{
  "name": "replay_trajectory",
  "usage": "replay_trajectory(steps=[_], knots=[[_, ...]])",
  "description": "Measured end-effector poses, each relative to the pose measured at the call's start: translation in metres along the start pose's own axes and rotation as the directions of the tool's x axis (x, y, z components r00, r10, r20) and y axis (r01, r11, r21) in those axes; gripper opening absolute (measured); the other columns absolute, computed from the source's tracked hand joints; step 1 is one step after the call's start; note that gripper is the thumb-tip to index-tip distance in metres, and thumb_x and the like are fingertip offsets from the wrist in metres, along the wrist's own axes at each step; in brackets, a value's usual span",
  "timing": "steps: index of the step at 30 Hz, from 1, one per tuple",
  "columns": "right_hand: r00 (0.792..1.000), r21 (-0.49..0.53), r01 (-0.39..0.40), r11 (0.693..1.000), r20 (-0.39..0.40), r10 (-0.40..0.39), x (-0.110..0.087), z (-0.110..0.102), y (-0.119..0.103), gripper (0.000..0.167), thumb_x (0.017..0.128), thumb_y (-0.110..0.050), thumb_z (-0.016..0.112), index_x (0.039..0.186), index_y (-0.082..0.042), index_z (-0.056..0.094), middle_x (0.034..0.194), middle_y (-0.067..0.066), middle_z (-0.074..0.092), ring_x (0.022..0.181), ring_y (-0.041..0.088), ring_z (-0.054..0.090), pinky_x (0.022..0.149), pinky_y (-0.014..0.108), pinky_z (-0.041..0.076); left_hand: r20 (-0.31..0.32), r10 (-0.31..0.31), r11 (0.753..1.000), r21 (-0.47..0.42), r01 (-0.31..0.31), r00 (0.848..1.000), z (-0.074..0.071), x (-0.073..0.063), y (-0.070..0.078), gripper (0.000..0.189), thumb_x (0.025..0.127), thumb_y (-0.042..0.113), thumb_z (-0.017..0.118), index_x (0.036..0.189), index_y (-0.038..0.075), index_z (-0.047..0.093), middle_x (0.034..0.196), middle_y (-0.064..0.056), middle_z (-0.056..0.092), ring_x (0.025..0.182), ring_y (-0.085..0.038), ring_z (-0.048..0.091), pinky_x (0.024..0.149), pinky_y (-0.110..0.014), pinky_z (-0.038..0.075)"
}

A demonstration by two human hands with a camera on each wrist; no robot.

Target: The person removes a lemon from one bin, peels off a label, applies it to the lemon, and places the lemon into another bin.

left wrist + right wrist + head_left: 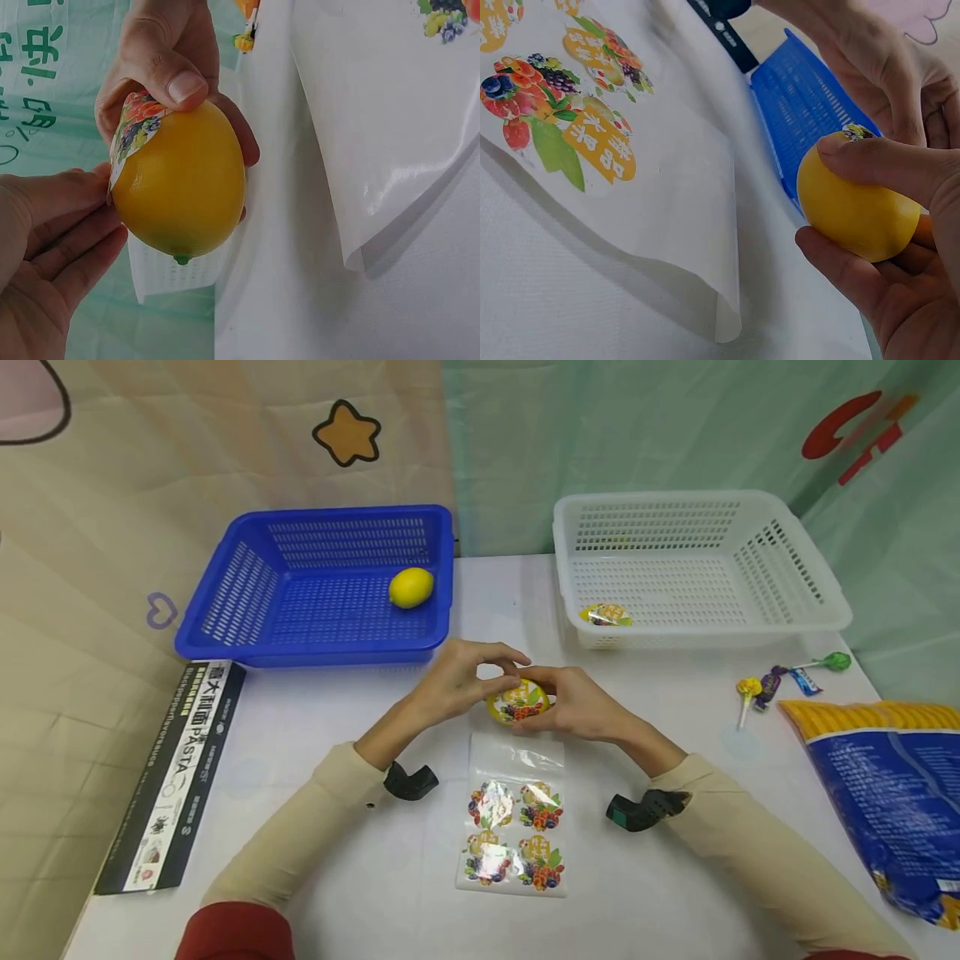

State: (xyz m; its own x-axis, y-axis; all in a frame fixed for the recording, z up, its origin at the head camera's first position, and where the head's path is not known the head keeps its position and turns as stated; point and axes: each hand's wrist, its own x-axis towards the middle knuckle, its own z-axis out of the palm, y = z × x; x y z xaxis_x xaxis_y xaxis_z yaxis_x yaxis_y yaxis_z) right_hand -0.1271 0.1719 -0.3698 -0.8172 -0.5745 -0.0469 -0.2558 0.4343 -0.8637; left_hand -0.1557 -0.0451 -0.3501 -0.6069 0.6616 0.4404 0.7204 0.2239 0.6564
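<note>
My right hand [581, 706] grips a yellow lemon [187, 180] between thumb and fingers, over the table in front of me. A fruit-printed sticker [520, 702] lies on the lemon's upper side. In the left wrist view one edge of the sticker stands up from the curved skin, beside the right thumb. My left hand [455, 681] is at the lemon's other side, its fairly straight fingers [71, 184] touching that sticker edge. A clear-edged sheet of fruit stickers [517, 852], with several on it, lies just below the hands.
A blue basket [315, 656] with another lemon [411, 587] stands back left. A white basket [712, 631] holding a stickered lemon [606, 615] is back right. Lollipops and wrapped candies [771, 685] and a blue-yellow bag [892, 793] lie right. A black pasta box [172, 777] lies left.
</note>
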Motion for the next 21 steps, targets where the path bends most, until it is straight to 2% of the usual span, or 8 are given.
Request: replay_trajectory(steps=[5, 13, 17, 21], knots=[[1.000, 0.005, -0.006, 1.000, -0.013, 0.006, -0.0015, -0.0019, -0.0019, 0.065, 0.074, -0.018, 0.087, 0.131, -0.005, 0.059, 0.115, 0.005, 0.067, 0.098, 0.019, 0.063, 0.076, 0.035, 0.055, 0.005, 0.016, 0.999, -0.034, -0.016, 1.000, 0.0028, 0.0008, 0.0001, 0.020, 0.088, 0.003, 0.073, 0.108, 0.002, 0.073, 0.092, -0.005, 0.074, 0.087, -0.013, 0.067, 0.085, -0.029, 0.053], [1.000, 0.016, 0.004, 1.000, -0.031, -0.004, -0.0031, -0.0015, 0.0011, 0.071, 0.074, -0.018, 0.087, 0.136, -0.004, 0.056, 0.127, 0.005, 0.064, 0.105, 0.020, 0.063, 0.078, 0.038, 0.056, 0.024, -0.020, 0.994, -0.107, 0.022, 1.000, 0.0051, -0.0001, 0.0005, 0.021, 0.089, 0.003, 0.071, 0.110, 0.000, 0.072, 0.099, -0.008, 0.074, 0.090, -0.014, 0.066, 0.088, -0.042, 0.054], [0.999, 0.028, -0.001, 1.000, -0.035, 0.002, -0.0037, -0.0018, 0.0025, 0.070, 0.074, -0.020, 0.088, 0.135, -0.005, 0.058, 0.125, 0.005, 0.065, 0.104, 0.019, 0.063, 0.078, 0.034, 0.056, 0.013, -0.024, 0.995, -0.091, 0.025, 1.000, 0.0049, -0.0006, 0.0016, 0.014, 0.088, 0.003, 0.072, 0.102, 0.000, 0.074, 0.097, -0.008, 0.074, 0.092, -0.016, 0.068, 0.086, -0.039, 0.055], [0.999, 0.045, 0.001, 0.999, -0.048, 0.001, -0.0032, -0.0024, 0.0025, 0.067, 0.073, -0.020, 0.088, 0.133, -0.007, 0.060, 0.122, 0.004, 0.066, 0.104, 0.018, 0.064, 0.081, 0.035, 0.055, 0.006, 0.019, 0.997, -0.074, -0.019, 1.000, 0.0046, -0.0015, 0.0011, 0.010, 0.088, 0.000, 0.071, 0.098, -0.001, 0.074, 0.096, -0.010, 0.074, 0.094, -0.020, 0.070, 0.086, -0.032, 0.056]])
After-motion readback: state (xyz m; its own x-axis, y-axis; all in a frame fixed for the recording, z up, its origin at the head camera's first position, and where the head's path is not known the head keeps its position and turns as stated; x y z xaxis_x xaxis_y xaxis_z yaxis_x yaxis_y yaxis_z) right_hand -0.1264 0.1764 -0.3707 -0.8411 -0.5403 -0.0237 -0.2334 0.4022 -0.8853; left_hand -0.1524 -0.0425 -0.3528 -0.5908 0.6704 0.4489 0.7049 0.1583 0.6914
